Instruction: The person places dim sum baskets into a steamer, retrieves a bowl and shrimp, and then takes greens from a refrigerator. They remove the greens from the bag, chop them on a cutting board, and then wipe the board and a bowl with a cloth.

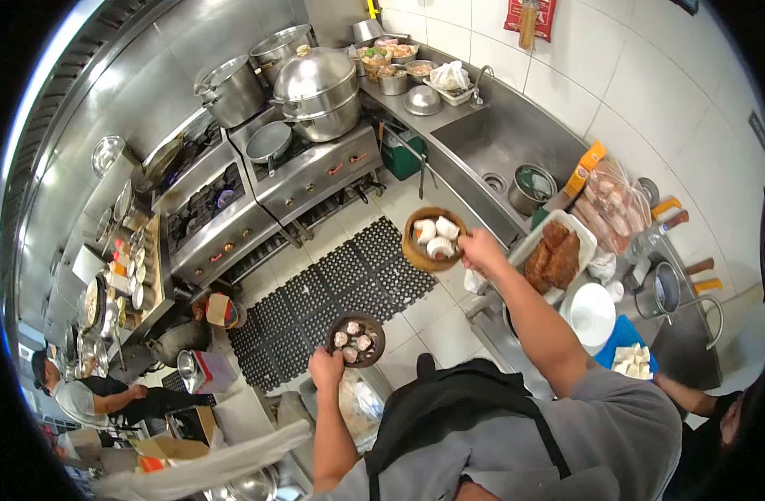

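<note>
My right hand (481,253) grips the rim of a round bamboo steamer basket (428,260), held out over the floor. Several white buns (439,234) lie inside it, some with a bit of orange showing. Lower and to the left, my left hand (325,367) pinches the edge of a smaller, darker round steamer basket (367,357). In that one sit several small dumplings (352,341), spaced apart. Both baskets are uncovered and do not touch each other. The fingertips under each rim are partly hidden.
A stove (303,188) with large pots (316,83) stands ahead; one burner (224,199) shows a blue flame. A sink (508,150) and counter with roasted meat (553,255) run along the right. A black rubber mat (332,292) covers floor. Other people work at left and right.
</note>
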`<state>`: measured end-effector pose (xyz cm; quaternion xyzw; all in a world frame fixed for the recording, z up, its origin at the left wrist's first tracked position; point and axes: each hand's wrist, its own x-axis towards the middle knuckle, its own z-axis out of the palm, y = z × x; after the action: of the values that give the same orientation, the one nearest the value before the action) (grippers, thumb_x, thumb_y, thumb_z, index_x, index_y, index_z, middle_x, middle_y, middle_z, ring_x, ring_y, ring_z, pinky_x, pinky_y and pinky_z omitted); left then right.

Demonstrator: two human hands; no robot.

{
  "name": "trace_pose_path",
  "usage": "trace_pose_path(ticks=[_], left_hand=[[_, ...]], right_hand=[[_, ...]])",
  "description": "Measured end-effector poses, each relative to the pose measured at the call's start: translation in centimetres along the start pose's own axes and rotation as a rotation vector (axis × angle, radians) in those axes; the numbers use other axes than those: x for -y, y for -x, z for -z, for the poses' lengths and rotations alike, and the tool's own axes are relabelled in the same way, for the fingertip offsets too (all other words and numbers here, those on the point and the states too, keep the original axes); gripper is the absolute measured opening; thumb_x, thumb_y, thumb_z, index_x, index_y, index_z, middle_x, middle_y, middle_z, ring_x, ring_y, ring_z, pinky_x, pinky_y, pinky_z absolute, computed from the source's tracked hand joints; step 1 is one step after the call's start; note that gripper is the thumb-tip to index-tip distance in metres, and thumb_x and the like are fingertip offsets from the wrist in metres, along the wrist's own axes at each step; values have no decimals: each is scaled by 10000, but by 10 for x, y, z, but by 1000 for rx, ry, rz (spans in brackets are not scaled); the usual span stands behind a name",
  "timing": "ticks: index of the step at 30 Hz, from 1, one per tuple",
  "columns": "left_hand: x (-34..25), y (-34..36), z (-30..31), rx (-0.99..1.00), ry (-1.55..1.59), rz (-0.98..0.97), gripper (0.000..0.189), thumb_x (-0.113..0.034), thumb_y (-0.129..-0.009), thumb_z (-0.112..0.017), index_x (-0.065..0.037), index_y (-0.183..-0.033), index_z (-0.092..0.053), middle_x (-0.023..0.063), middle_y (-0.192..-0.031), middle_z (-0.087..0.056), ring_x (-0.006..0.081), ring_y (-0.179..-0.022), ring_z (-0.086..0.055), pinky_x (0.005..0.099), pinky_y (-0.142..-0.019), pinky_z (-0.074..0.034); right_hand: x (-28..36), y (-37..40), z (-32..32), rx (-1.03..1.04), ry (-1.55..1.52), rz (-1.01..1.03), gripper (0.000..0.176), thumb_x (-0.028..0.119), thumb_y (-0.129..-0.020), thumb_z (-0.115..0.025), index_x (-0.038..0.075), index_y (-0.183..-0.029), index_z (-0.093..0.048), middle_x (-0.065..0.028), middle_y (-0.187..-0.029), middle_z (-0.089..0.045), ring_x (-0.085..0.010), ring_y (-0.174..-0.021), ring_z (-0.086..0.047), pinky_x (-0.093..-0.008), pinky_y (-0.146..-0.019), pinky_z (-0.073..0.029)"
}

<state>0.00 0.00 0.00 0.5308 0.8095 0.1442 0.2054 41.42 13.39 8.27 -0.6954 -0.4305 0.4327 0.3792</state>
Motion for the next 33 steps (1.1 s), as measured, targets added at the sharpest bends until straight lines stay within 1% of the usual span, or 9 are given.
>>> trace_pose_path(ticks=[2, 3, 8, 15, 19, 20, 30, 31, 33], left_hand=[[-9, -9, 2, 25, -7, -22, 339, -230, -730, -637, 55, -914, -653, 278, -874, -670, 431, -858, -650, 484, -802, -504], [-41, -91, 35, 4, -64, -28, 337, -228, -731, -638, 55, -912, -655, 273, -870, -672, 428, -852, -651, 480, -800, -505], [-127, -213, 45, 65, -44, -91, 348, -221, -726, -653, 56, -936, -670, 248, -836, -680, 390, -813, -669, 450, -755, -521], [-238, -364, 54, 73, -89, -151, 366, -221, -722, -655, 54, -963, -672, 226, -769, -674, 370, -747, -669, 441, -725, -521], [-278, -450, 50, 151, -61, -178, 346, -236, -726, -648, 35, -938, -678, 239, -782, -674, 389, -762, -668, 455, -738, -517], [-289, -466, 52, 178, -36, -175, 344, -240, -727, -646, 32, -936, -679, 241, -783, -674, 393, -765, -668, 458, -742, -516], [-413, -615, 39, 280, -88, -577, 349, -264, -729, -641, 10, -940, -687, 276, -771, -656, 441, -791, -650, 498, -761, -508], [-420, -632, 31, 284, -65, -659, 345, -255, -737, -634, 17, -945, -677, 284, -783, -653, 450, -800, -646, 506, -768, -505], [-452, -648, 33, 384, -32, -663, 330, -239, -745, -618, 29, -931, -664, 291, -813, -654, 463, -811, -641, 518, -790, -502]], right_hand=[[-3, -34, 7, -52, 41, -24, 355, 249, -811, -569, -103, -789, -610, -178, -569, -623, -232, -438, -607, -339, -410, -493], [31, -119, -18, -61, 31, -11, 359, 254, -815, -565, -85, -706, -611, -180, -567, -623, -227, -434, -598, -334, -405, -482], [77, -280, -4, -237, -16, -74, 335, 233, -829, -588, -71, -694, -627, -146, -549, -603, -215, -441, -597, -344, -408, -471], [77, -478, -5, -327, -32, -214, 332, 227, -852, -561, -52, -686, -633, -145, -554, -604, -225, -443, -592, -338, -438, -476], [75, -529, -16, -440, -2, -308, 341, 256, -850, -585, -64, -738, -631, -149, -578, -618, -236, -471, -618, -364, -457, -487], [74, -537, -17, -446, -8, -312, 335, 254, -845, -590, -79, -828, -624, -158, -599, -627, -243, -479, -625, -361, -457, -493], [97, -581, -46, -626, -216, -369, 447, 257, -848, -615, -114, -1081, -524, -187, -689, -640, -233, -454, -611, -342, -415, -498], [104, -577, -42, -598, -45, -396, 475, 277, -856, -630, -104, -1117, -516, -209, -745, -656, -261, -560, -650, -380, -519, -530], [125, -557, -54, -768, 475, -191, 469, 306, -871, -629, -63, -1148, -541, -215, -818, -673, -300, -728, -676, -410, -680, -537]])
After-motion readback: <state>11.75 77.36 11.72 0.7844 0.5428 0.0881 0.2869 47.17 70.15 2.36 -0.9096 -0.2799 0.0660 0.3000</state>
